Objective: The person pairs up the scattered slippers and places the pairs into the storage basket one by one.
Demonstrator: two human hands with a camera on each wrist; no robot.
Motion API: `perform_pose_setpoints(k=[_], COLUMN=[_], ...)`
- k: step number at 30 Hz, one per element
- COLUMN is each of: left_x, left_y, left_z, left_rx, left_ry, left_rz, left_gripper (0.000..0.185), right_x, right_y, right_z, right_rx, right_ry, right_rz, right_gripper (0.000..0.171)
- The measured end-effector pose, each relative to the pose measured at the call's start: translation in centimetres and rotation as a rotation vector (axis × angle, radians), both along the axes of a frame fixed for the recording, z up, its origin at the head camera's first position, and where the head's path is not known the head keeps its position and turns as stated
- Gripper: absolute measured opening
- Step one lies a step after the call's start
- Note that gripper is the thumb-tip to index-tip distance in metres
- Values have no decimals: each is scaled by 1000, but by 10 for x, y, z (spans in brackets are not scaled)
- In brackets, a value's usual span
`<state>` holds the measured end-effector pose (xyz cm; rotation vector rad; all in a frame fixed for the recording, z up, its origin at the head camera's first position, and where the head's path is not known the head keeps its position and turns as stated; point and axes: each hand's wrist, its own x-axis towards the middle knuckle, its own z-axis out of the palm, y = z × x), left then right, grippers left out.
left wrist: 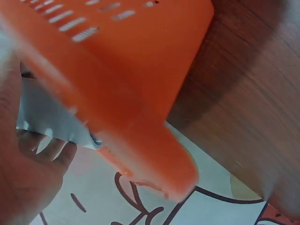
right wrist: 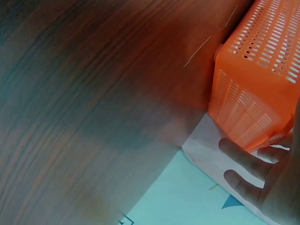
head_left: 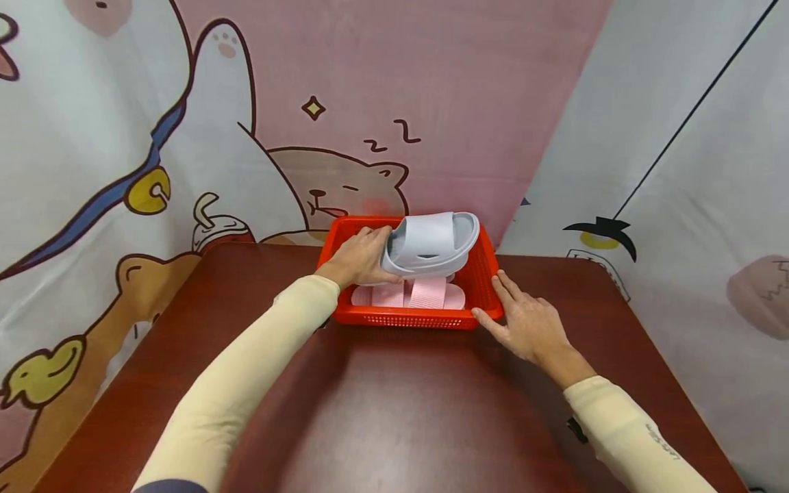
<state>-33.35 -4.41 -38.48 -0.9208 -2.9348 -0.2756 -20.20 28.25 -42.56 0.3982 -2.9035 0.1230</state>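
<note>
A pale grey-blue slide slipper (head_left: 428, 239) lies tilted across the top of a red plastic basket (head_left: 419, 318). My left hand (head_left: 360, 260) grips its left end, thumb at the near side and fingers at the far side. Beneath it, a pair of pink slippers (head_left: 434, 294) lies in the basket, partly hidden by the grey-blue one. At the basket's front right corner, my right hand (head_left: 524, 318) touches the rim with fairly straight fingers. The left wrist view shows my left fingers (left wrist: 65, 154) curled against a grey surface beside the basket wall.
The basket stands near the back of a dark reddish-brown table (head_left: 419, 404). Behind it hangs a cloth (head_left: 481, 103) printed with cartoon animals, which also runs along both sides.
</note>
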Motion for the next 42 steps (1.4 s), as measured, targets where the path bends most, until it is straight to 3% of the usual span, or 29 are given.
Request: perform_pose_setpoints(k=[8,16,21,28,33,37,42], left_x=[-14,-20,-21,-21,-20,-21,-25], left_y=[4,11,17,17,19,21,11], left_z=[-11,-9,-4,4,4,6,10], left_rx=[-72,-146,-94,-10,-44,-87,-20], left_ry=[83,126,90,-16,-47,-53,-123], left_rz=[58,99,141,163,143,89,98], left_gripper=[101,107,95,68,53,55,63], right_x=[0,2,2,3,3,3,1], right_y=[-4,-7,-7,-5,-2,1,1], right_z=[-4,-4,-3,-2,-4,-3,-5], right_rx=[-21,-39,-46,-69,-85,-92,-109], right_ry=[30,40,23,-18,-19,-19,-34], right_rz=[11,6,0,-12,-11,-17,-16], right_gripper=[88,87,86,86,87,86,88])
